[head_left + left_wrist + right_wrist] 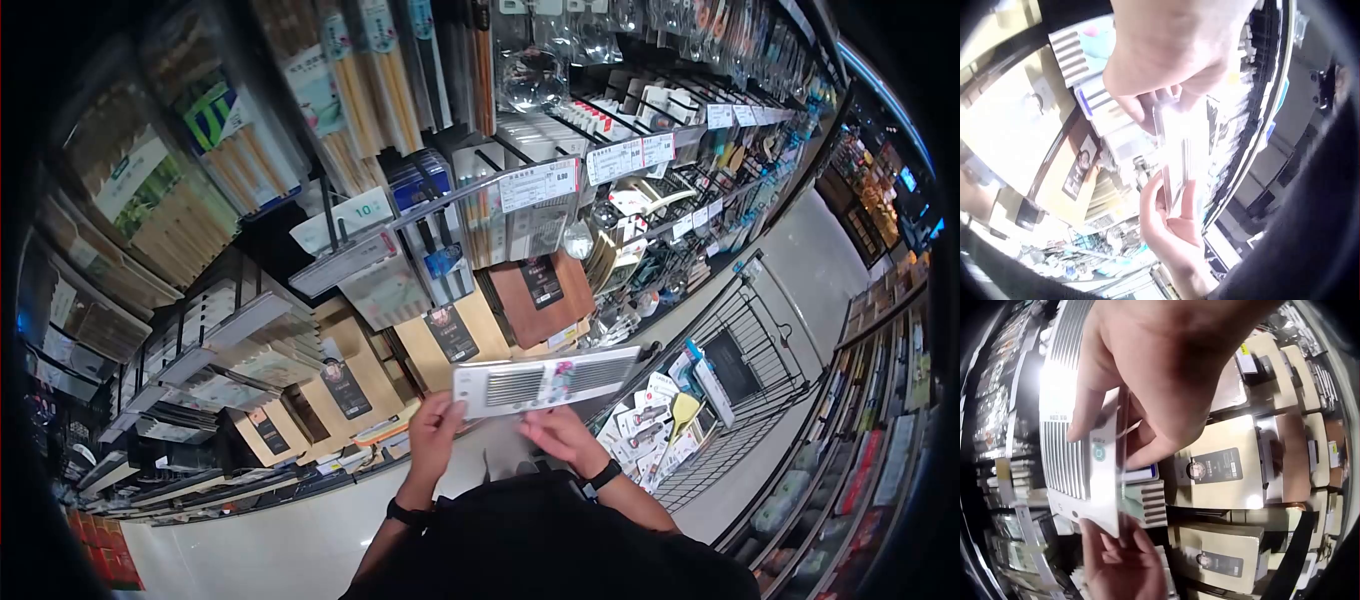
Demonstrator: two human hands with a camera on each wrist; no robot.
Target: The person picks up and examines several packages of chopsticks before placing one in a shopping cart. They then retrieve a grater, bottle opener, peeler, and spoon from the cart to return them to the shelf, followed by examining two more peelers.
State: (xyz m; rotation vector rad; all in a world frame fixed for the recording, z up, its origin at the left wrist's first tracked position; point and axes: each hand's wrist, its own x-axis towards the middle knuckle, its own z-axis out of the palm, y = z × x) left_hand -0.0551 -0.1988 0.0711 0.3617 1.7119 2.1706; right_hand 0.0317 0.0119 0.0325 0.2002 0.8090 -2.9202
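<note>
A flat, clear-fronted pack of metal chopsticks [510, 388], with a floral band across its middle, is held up in front of the body. My left hand [432, 438] grips its left end, thumb on the front. Near the middle of the lower edge, my right hand [562, 438] pinches the pack. The right wrist view shows the right hand's [1160, 369] thumb lying over the silvery sticks and its other fingers behind, while the left hand [1125, 565] holds the corner below. Seen edge-on in the left wrist view, the pack [1175, 150] spans both hands.
Shelves ahead carry wooden cutting boards [400, 345], packaged chopsticks [375, 80] and price tags [540, 185]. To the right stands a wire shopping cart [790, 400] with carded utensils [640, 425] and a yellow-headed utensil [685, 410]. Another stocked shelf [850, 480] lines the far right.
</note>
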